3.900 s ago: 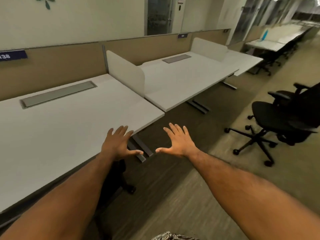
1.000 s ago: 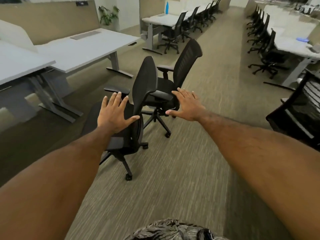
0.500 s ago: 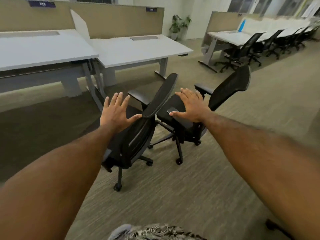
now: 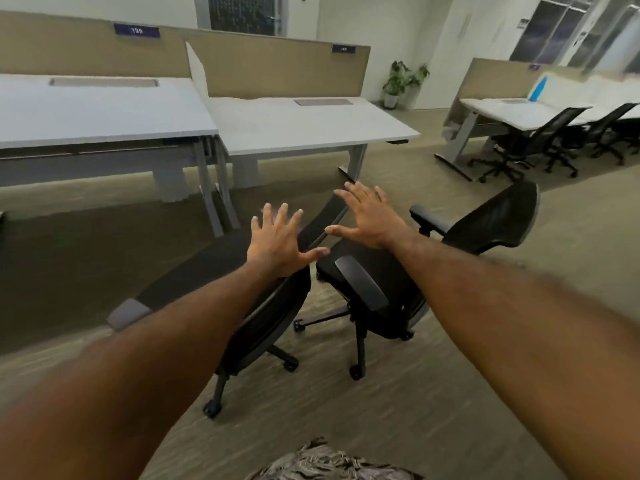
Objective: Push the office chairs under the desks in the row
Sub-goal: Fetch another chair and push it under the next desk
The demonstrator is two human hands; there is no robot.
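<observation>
Two black office chairs stand on the carpet in front of a row of white desks. The nearer chair (image 4: 270, 317) has its backrest toward me; my left hand (image 4: 277, 242) is spread over the top of that backrest, fingers straight. My right hand (image 4: 369, 216) hovers open above the backrest's far edge, in front of the second chair (image 4: 391, 289), whose mesh back (image 4: 498, 220) leans to the right. The left desk (image 4: 100, 112) and the right desk (image 4: 304, 126) have no chair under them. Whether either palm touches the backrest cannot be told.
A tan partition (image 4: 270, 69) runs behind the desks. A potted plant (image 4: 403, 81) stands by the far wall. Another desk row (image 4: 519, 112) at the right has black chairs (image 4: 540, 140) tucked in and a blue bottle (image 4: 538, 88) on top. Carpet stretches around me.
My view has swung left toward the desks and closer to the two chairs. Both hands stay spread and have moved nearer together over the nearer chair's backrest.
</observation>
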